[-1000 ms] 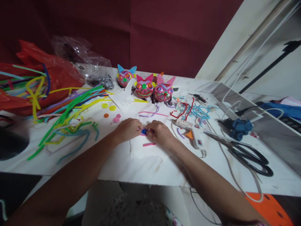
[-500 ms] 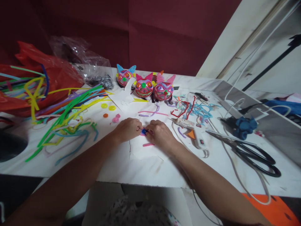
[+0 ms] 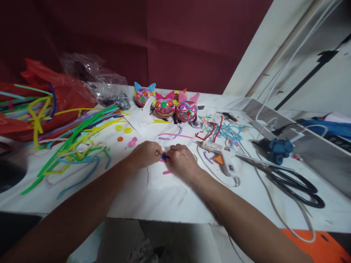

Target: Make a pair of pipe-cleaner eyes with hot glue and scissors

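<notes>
At the middle of the table, my left hand [image 3: 146, 153] and my right hand [image 3: 181, 159] meet with closed, pinching fingers. Between their fingertips is a small blue fuzzy piece [image 3: 163, 157] that looks like pipe cleaner, mostly covered by the fingers. A bit of pink or purple shows just under it. A short pink pipe cleaner piece [image 3: 167, 172] lies on the table just below the hands. Beyond them rest a long pink strip [image 3: 178, 135] and a bent purple pipe cleaner [image 3: 178, 130].
Pipe cleaners [image 3: 79, 128] and a red bag [image 3: 57, 87] spread across the left. Several eared, decorated heads [image 3: 163, 108] stand at the back beside a white paper cutout [image 3: 139, 121]. On the right lie a glue gun [image 3: 227, 162], large scissors [image 3: 293, 180] and cables.
The view has shifted a little, so the table sits slightly lower and further left. Both hands stay together at the blue piece, which is now more covered by the fingers.
</notes>
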`<action>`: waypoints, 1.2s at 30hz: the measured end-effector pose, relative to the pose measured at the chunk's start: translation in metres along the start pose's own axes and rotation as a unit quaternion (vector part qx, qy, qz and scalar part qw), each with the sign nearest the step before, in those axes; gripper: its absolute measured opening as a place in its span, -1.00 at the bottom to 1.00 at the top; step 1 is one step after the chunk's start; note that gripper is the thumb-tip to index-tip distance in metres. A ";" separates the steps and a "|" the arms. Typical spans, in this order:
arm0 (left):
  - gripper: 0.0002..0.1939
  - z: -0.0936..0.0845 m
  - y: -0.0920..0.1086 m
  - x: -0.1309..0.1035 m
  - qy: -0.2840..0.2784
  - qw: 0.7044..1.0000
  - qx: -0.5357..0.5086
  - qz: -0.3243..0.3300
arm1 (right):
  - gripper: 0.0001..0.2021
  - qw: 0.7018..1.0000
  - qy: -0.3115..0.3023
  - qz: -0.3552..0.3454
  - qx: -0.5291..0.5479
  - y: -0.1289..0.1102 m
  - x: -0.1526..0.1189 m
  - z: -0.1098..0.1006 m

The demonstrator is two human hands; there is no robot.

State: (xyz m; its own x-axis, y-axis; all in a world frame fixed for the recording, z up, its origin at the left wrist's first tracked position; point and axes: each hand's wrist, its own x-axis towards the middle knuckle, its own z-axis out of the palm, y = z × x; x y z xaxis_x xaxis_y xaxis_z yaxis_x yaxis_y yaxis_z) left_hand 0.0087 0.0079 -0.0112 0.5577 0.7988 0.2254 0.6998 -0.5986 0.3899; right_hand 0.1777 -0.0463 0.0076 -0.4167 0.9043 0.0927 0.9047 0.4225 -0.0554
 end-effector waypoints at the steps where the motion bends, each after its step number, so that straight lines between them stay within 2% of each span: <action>1: -0.79 -0.001 0.001 0.000 -0.001 1.000 -0.001 -0.006 | -0.79 1.000 -0.002 0.000 -0.001 -0.001 0.000 0.000; 10: -0.80 -0.001 0.000 -0.001 -0.006 1.000 -0.021 -0.010 | -0.78 1.000 -0.021 -0.004 -0.013 -0.003 0.000 -0.003; 23: -0.80 -0.003 -0.002 0.000 -0.012 1.000 -0.024 -0.016 | -0.77 1.000 0.026 -0.014 -0.009 -0.002 0.000 0.003; 36: -0.79 -0.003 0.000 -0.002 0.008 0.999 -0.030 -0.018 | -0.74 0.999 0.031 -0.015 -0.006 -0.001 0.001 0.004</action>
State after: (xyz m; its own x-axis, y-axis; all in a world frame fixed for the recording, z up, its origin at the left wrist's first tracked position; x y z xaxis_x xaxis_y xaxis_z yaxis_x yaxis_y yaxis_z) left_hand 0.0063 0.0067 -0.0085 0.5258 0.8204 0.2246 0.6907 -0.5659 0.4502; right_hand 0.1760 -0.0451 0.0033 -0.4385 0.8853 0.1546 0.8926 0.4491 -0.0396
